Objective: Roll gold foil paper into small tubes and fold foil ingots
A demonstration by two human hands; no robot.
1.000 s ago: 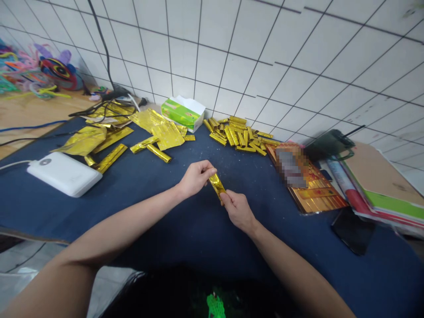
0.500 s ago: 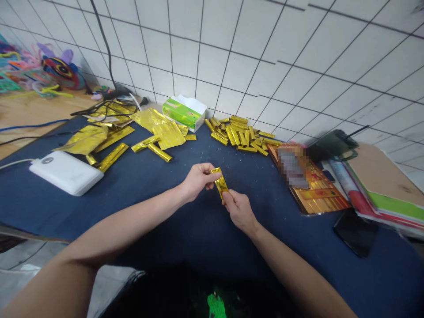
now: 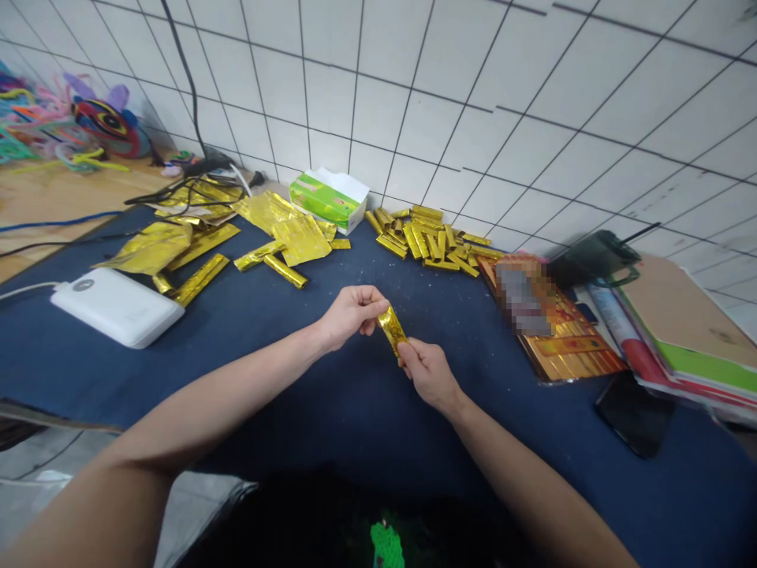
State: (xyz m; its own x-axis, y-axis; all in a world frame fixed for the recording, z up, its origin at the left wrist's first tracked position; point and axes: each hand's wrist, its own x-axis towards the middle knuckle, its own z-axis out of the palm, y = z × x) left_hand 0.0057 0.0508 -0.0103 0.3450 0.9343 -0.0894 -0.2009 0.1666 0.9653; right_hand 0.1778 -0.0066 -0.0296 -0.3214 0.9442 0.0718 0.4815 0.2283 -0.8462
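Note:
A small gold foil roll (image 3: pixel 392 331) sits between my hands above the blue cloth. My left hand (image 3: pixel 351 313) pinches its upper end with the fingertips, and my right hand (image 3: pixel 429 372) grips its lower end. Farther back, a heap of folded gold foil bars (image 3: pixel 429 241) lies against the wall. To its left lie loose gold foil sheets (image 3: pixel 301 241) and several flat strips, including a gold bar (image 3: pixel 285 272) nearest my hands.
The blue cloth-covered table (image 3: pixel 296 394) holds a white power bank (image 3: pixel 117 307), a green tissue box (image 3: pixel 327 200), a gold-printed packet (image 3: pixel 571 355), a black phone (image 3: pixel 634 414) and stacked books (image 3: pixel 668 331). Cables run at back left, below a tiled wall (image 3: pixel 473 102).
The foil roll has shifted slightly between my fingers, and my hands have come a little closer around it. The view has moved only slightly.

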